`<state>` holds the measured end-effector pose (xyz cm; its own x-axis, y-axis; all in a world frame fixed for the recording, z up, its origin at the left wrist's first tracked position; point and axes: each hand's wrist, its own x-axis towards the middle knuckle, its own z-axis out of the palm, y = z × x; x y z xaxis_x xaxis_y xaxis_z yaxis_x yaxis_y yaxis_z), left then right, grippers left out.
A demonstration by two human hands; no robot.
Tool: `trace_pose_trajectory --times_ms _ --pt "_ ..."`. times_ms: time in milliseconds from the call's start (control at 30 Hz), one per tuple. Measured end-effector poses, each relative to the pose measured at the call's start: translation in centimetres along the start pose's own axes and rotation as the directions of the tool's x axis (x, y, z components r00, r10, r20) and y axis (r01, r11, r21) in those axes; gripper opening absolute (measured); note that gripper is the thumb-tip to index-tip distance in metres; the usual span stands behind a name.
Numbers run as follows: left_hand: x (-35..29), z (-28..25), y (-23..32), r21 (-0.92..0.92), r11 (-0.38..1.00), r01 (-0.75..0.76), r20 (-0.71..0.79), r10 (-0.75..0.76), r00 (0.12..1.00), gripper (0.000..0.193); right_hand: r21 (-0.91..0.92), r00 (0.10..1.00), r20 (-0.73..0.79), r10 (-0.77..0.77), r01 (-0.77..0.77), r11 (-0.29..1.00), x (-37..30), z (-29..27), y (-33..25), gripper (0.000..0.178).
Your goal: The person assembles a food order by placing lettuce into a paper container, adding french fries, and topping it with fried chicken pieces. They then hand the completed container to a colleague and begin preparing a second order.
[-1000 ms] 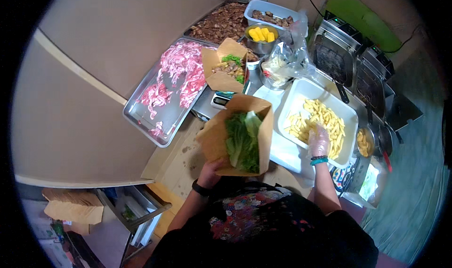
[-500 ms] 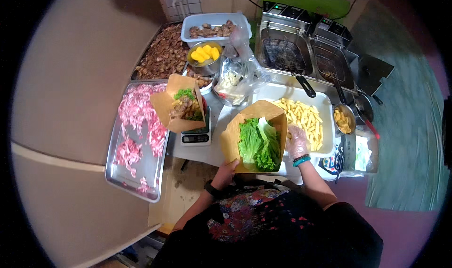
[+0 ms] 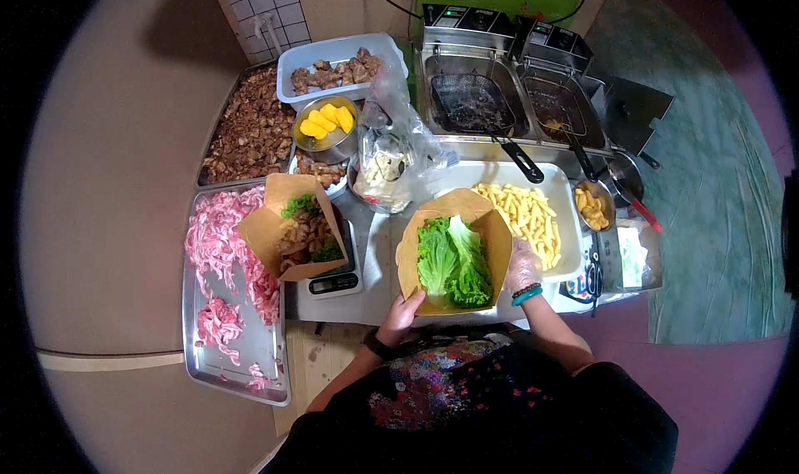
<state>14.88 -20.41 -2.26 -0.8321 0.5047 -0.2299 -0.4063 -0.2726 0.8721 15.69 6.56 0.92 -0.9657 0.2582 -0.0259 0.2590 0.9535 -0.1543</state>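
A brown kraft paper box (image 3: 408,266) stands in front of my body with green lettuce leaves (image 3: 454,262) inside. My left hand (image 3: 403,314) grips its lower left corner, thumb on the outside wall. My right hand (image 3: 523,266), in a clear plastic glove, lies against the box's right wall, with its fingertips partly hidden. Just beyond that hand, cut potato fries (image 3: 528,216) fill part of a white tub (image 3: 570,253). To the left, a second kraft box (image 3: 260,233) holding meat pieces and greens rests on a kitchen scale (image 3: 337,284).
Raw sliced meat lies on a metal tray (image 3: 193,341) at left. Behind are browned meat (image 3: 250,124), a pale blue tub (image 3: 295,54), a metal bowl (image 3: 325,151) with yellow pieces and a plastic bag (image 3: 399,141). A two-basket fryer (image 3: 474,99) stands at the back right.
The view has shifted, so the trays and scale sit farther left in it. My right hand has come closer to the lettuce box's right wall. My left hand keeps its grip.
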Motion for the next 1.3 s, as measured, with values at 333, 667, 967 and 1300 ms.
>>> trace_pose_trajectory --times_ms 333,667,967,1300 --pt "0.6 2.6 2.4 0.109 0.971 0.215 -0.21 -0.189 0.959 0.032 0.956 0.976 0.048 0.21 -0.106 0.273 0.7 2.2 2.2 0.02" --pt "0.2 2.1 0.1 0.318 0.948 0.037 -0.216 0.035 0.976 0.028 0.854 0.915 0.369 0.166 -0.263 -0.448 7.3 -3.3 2.9 0.035" --pt "0.0 3.2 1.5 0.463 0.887 0.013 -0.232 0.107 0.967 0.027 0.496 0.724 0.558 -0.405 -0.683 -0.536 18.2 -8.2 4.6 0.034" --pt "-0.1 3.4 1.0 0.411 0.907 0.09 -0.327 0.054 0.944 0.027 0.678 0.77 0.477 -0.424 -0.629 -0.381 18.8 -5.5 2.7 0.021"
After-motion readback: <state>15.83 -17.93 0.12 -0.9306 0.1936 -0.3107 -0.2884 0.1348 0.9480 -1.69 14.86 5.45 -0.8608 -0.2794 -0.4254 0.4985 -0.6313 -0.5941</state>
